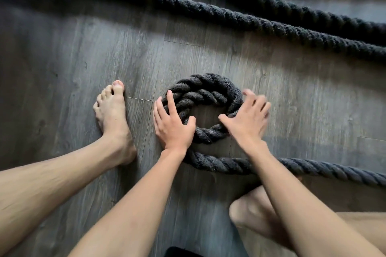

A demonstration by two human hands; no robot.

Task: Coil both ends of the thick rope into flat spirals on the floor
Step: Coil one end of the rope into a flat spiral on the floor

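Thick dark twisted rope [200, 92] looped on grey wood-plank floor [83, 48]. Left hand [173, 119] spread flat, pressing coil at 9 o'clock. Right hand [248, 119] splayed, blurred, at 3 o'clock; grip indeterminate.

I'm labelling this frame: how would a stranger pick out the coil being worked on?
On the grey plank floor, find the bare foot. Right of it, between both hands, lies the coil: the only dark rope curled into a ring, while the others run straight.

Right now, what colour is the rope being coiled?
Dark charcoal, nearly black, with a twisted-strand pattern; the rope coil shows it best in the head view.
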